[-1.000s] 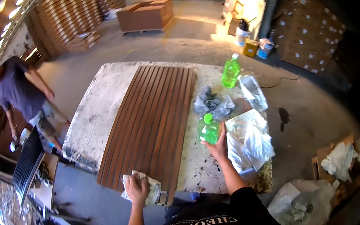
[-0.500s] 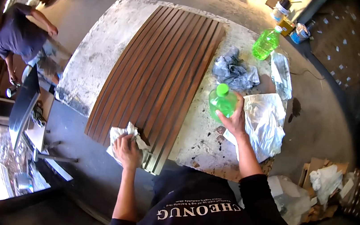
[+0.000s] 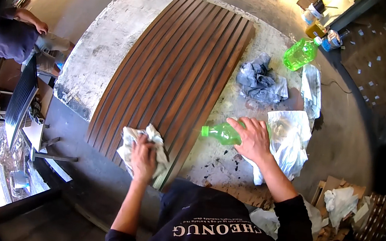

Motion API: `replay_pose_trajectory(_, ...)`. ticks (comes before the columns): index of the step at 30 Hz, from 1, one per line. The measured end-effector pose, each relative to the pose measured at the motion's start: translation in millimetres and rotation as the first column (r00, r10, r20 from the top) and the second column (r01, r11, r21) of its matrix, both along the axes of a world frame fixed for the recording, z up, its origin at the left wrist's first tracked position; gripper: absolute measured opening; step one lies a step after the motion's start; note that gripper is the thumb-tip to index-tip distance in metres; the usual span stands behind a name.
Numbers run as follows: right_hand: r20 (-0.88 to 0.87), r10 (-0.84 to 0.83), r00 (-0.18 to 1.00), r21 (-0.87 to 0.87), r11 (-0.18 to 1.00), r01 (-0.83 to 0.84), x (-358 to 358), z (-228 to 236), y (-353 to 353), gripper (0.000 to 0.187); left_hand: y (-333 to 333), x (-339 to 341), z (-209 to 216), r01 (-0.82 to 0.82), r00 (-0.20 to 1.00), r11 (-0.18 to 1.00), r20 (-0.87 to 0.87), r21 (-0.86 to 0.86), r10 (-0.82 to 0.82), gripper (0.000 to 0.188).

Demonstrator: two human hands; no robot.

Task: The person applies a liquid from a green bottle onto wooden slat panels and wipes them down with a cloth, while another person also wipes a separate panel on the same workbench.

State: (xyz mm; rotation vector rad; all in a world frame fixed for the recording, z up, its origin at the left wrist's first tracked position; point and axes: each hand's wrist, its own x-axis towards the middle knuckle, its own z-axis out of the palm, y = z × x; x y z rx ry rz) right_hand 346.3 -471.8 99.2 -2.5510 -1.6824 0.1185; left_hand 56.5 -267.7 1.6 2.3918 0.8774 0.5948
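My left fingers (image 3: 140, 148) clutched a white cloth (image 3: 128, 143) on the slatted panel (image 3: 172, 72); my right fingers (image 3: 237, 125) gripped a tilted bottle (image 3: 222, 134).

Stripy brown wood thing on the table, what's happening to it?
A person's left hand is on a white cloth at the near end of the brown slatted panel. Their right hand holds a green bottle tipped sideways, cap toward the panel. Another green bottle and a crumpled grey-blue cloth are on the table, right of the panel.
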Motion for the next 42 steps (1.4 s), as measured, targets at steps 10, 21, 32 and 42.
replay_pose_trajectory(10, -0.024, -0.026, 0.999, -0.029, 0.999, 0.025, 20.6, -10.7, 4.4, 0.075, -13.2, 54.2, -18.3, 0.522, 0.853, 0.852, 0.01, -0.024, -0.522, 0.013)
replay_pose_trajectory(21, -0.065, -0.154, 0.986, 0.112, 0.981, 0.161, 55.3, -24.4, -2.1, 0.074, -21.8, 65.6, 7.7, 0.487, 0.857, 0.873, -0.207, 0.024, -0.473, 0.028)
replay_pose_trajectory(32, 0.03, -0.057, 0.998, 0.146, 0.988, 0.052, 46.2, -30.2, 6.1, 0.058, -5.3, 33.2, 3.6, 0.528, 0.819, 0.849, -0.28, 0.028, -0.501, 0.018)
replay_pose_trajectory(42, 0.125, 0.036, 0.992, 0.114, 0.992, -0.05, 57.2, -8.3, 22.7, 0.049, -1.7, 42.9, 4.3, 0.482, 0.853, 0.875, -0.252, 0.041, -0.458, 0.008)
